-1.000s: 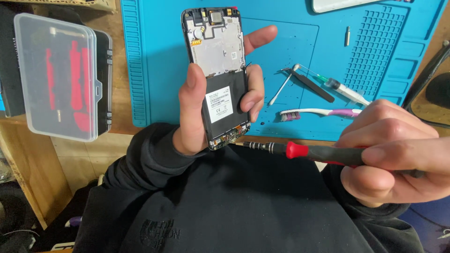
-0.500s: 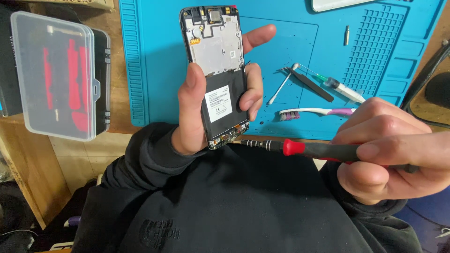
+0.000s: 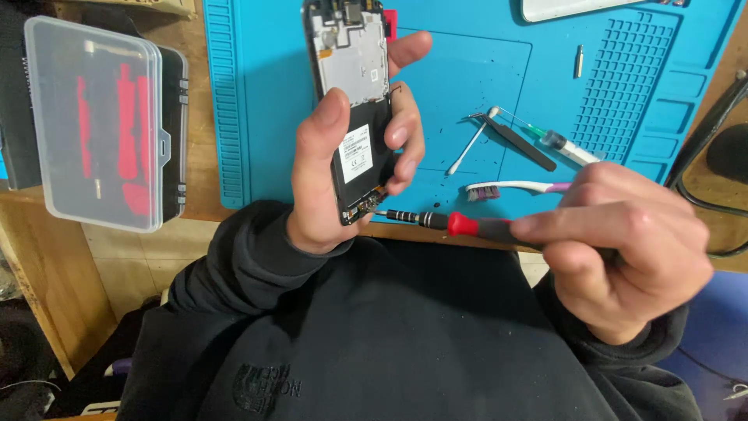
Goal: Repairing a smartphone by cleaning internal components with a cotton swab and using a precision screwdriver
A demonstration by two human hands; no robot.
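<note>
Wooden bench (image 3: 195, 187) carries a wide blue work mat (image 3: 257, 101) that fills most of the view. Far left on the wood lies a clear plastic case (image 3: 105, 125) with red-handled bits showing through its lid. Next comes the person's left hand (image 3: 335, 171), raised over the near edge of the mat, its grip clamped around an opened phone (image 3: 354, 101): thumb along the left side, fingers wrapped over the right edge, the bare metal frame at the top and a black battery with a white label below. At the phone's lower end, the tip of a thin screwdriver (image 3: 460, 224) touches the bottom corner; the tool lies almost level, with a black knurled shaft and a red collar. Behind it on the mat lie a cotton swab (image 3: 471, 144), dark tweezers (image 3: 518, 144), a small syringe (image 3: 565, 144) and a toothbrush (image 3: 514, 187) with a white and purple handle, all close together. A small metal bit (image 3: 578, 61) lies apart, higher up. Farthest right, the right hand (image 3: 623, 249) has its grip pinched shut on the screwdriver's handle, held above the person's dark hooded top (image 3: 351, 343).
</note>
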